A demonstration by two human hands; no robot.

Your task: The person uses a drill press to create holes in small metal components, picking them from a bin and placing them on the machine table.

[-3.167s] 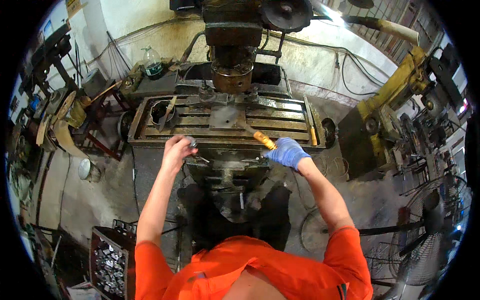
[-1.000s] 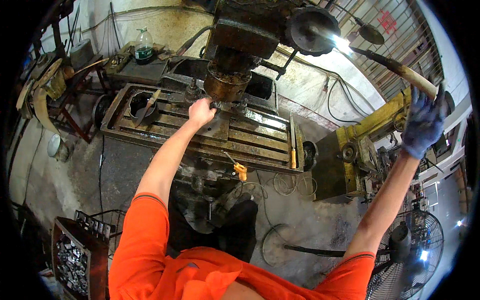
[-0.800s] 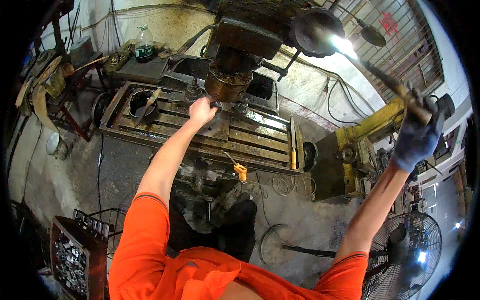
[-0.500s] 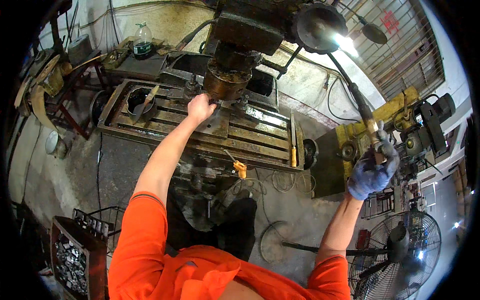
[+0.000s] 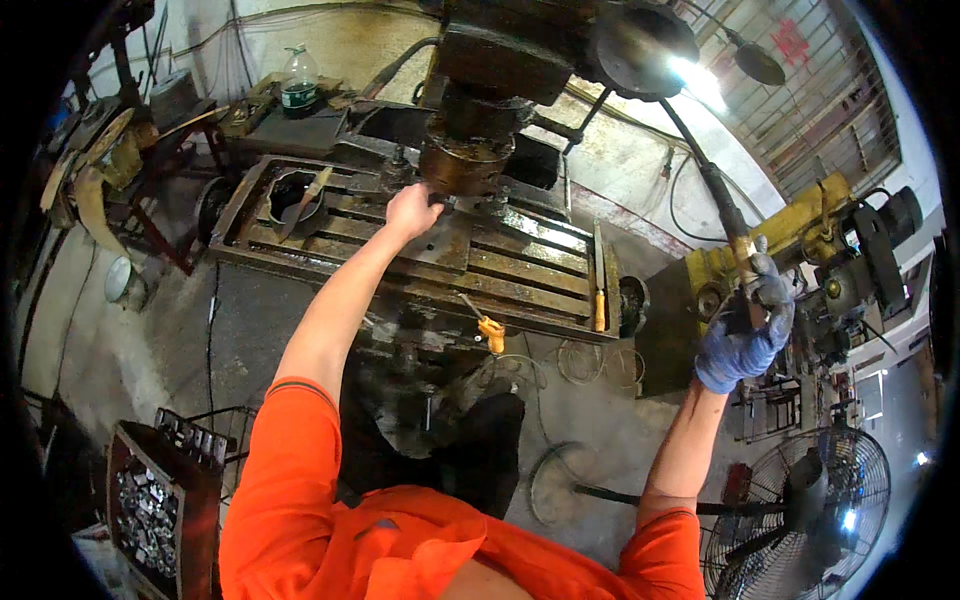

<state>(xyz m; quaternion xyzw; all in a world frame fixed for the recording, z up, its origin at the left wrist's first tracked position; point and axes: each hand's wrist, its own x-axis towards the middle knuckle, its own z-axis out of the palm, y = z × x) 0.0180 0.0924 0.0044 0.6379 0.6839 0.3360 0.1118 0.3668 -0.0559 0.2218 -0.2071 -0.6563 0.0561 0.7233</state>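
Observation:
My right hand (image 5: 745, 335), in a blue-grey glove, is wrapped round the lower end of a long lever (image 5: 722, 195). That lever slopes down from the round hub (image 5: 645, 50) on the side of a drilling or milling machine. Bare and curled closed, my left hand (image 5: 411, 212) is just below the dark, oily spindle head (image 5: 464, 160), over the slotted metal worktable (image 5: 530, 262). Whatever its fingers hold is hidden behind them. A black pot (image 5: 285, 208) with a wooden-handled brush (image 5: 308, 200) in it stands on the table's left part.
An orange-handled tool (image 5: 491, 334) sits at the table's front edge, and a yellow-handled file (image 5: 600, 300) lies along its right end. A standing fan (image 5: 800, 510) is at lower right. A bin of small metal parts (image 5: 150, 515) is at lower left. A lamp glares near the hub.
The whole view has shifted slightly, so everything appears a little further right. Both hands keep about the same places on the machine.

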